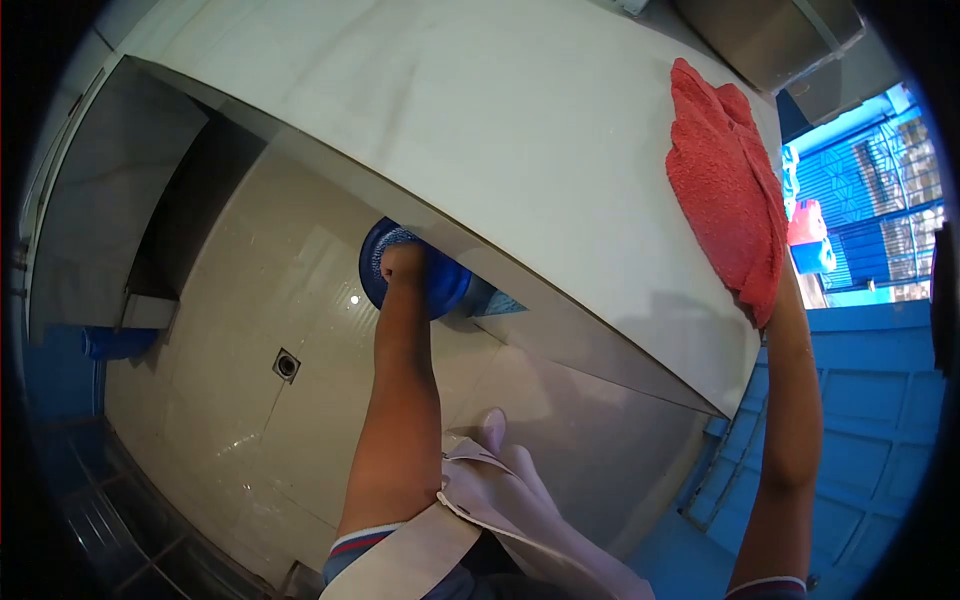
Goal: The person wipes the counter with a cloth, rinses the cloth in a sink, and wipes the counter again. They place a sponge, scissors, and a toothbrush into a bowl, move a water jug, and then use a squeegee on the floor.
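My left hand [402,262] is closed, low at the blue basin [447,290] on the floor beside the counter's front. Next to its fingers, inside the basin, shows a blue-and-white speckled patch; what the fingers hold cannot be made out. A red cloth [722,180] lies bunched near the right end of the white countertop [480,140]. My right forearm reaches up to the cloth's right side, and the cloth covers my right hand, so its fingers are hidden.
A metal container [765,35] stands at the counter's upper right. The counter's front edge runs diagonally across the view. Below are a tiled floor with a drain [286,365] and a blue rolled object [118,343] at left. A blue door [860,400] is at right.
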A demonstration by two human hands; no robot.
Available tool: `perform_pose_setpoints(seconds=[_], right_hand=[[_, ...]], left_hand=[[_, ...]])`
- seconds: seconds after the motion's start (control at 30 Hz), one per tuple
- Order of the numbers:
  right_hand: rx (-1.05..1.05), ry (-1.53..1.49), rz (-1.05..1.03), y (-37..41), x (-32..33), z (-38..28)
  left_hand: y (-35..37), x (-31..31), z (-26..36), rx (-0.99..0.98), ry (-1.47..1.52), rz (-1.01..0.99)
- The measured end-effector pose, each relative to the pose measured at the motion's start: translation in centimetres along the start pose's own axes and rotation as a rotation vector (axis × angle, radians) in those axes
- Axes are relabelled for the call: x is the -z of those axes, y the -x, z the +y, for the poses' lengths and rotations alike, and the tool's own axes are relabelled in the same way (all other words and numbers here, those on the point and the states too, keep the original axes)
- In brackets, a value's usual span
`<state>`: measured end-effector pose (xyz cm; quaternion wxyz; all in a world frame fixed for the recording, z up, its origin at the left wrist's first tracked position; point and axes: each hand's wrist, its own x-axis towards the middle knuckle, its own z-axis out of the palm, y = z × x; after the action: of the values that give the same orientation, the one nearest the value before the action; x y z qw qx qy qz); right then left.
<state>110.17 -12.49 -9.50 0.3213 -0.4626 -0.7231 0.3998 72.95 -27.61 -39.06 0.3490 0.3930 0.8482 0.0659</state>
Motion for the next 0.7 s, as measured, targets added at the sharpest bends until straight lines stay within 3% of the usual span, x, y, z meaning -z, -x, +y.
perform_pose_setpoints(seconds=[0.2, 0.27, 0.3, 0.47, 0.57, 0.7], right_hand=[[-0.002, 0.008, 0.007, -0.2, 2.2, 0.8], [0.000, 0.014, 0.010, -0.2, 2.8, 1.0], [-0.001, 0.017, 0.013, -0.2, 3.0, 1.2], [-0.012, 0.059, 0.021, 0.3, 3.9, 2.3], [-0.016, 0.078, 0.025, 0.4, 4.4, 2.3], [-0.023, 0.095, 0.026, 0.8, 4.6, 2.1]], left_hand=[[-1.3, 0.8, -3.9, 0.226, -0.008, -0.092], [-2.6, 0.4, -4.4, 0.427, -0.205, -0.126], [-3.1, 0.0, -5.3, 0.429, -0.210, -0.122], [-3.9, -0.4, -7.1, 0.168, -0.835, -0.052], [-6.7, -1.6, -6.9, 0.007, -0.929, -0.047], [-7.9, -2.5, -5.7, 0.138, -0.885, -0.037]])
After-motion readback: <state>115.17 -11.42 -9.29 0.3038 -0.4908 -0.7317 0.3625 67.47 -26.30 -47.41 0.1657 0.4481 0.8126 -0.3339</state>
